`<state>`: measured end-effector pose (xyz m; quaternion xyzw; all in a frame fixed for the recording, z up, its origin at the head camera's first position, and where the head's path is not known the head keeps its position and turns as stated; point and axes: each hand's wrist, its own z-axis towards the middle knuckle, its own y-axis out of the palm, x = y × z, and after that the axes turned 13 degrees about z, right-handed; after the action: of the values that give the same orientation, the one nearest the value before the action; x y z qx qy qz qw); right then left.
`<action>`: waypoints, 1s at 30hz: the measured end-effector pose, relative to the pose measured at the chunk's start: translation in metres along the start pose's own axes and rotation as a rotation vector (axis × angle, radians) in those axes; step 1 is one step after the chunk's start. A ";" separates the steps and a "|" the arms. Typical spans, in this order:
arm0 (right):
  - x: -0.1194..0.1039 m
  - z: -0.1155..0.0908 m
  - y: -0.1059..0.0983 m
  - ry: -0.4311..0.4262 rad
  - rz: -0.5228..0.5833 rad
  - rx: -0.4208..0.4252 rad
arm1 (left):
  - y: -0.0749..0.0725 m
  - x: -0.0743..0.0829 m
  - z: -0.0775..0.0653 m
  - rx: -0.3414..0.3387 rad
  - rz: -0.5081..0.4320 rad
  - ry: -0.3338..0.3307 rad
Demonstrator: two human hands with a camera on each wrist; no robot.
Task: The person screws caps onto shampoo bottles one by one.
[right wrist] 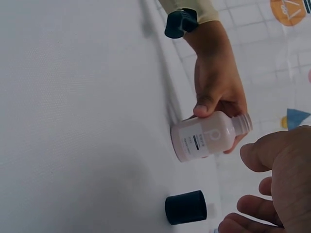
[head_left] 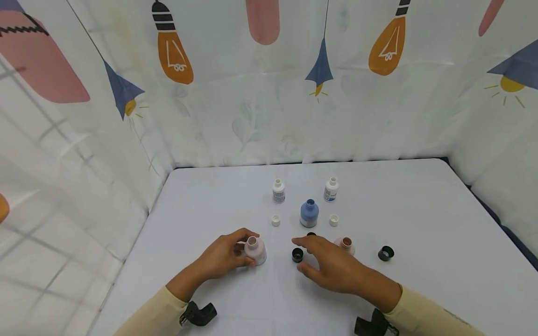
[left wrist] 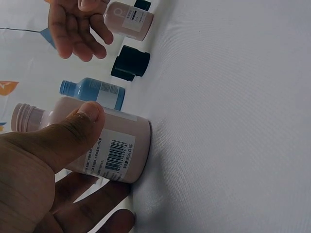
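My left hand grips a pale pink bottle that stands on the table with its neck uncapped. In the left wrist view the thumb lies across the front of the bottle, beside a barcode label. My right hand hovers with fingers spread and holds nothing. Between its thumb and fingertips, in the head view, sits a black cap; the right wrist view shows a black cap below the fingers. Another black cap is partly hidden behind the right hand, as is a second uncapped pink bottle.
An uncapped blue bottle stands farther back, between two small white caps. Behind these are two small white bottles, one on the left and one on the right. A black cap lies right of the right hand.
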<state>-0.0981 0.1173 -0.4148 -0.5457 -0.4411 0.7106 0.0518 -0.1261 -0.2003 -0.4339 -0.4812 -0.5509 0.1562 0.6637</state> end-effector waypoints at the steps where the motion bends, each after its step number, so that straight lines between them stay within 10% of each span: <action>1: 0.000 0.000 0.001 0.004 0.000 0.004 | 0.000 0.000 0.000 0.000 -0.001 0.000; 30: 0.013 0.004 0.026 0.003 0.004 0.062 | 0.001 -0.001 -0.001 0.007 -0.001 0.015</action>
<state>-0.0960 0.1061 -0.4417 -0.5459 -0.4175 0.7232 0.0681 -0.1251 -0.2010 -0.4358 -0.4798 -0.5454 0.1544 0.6697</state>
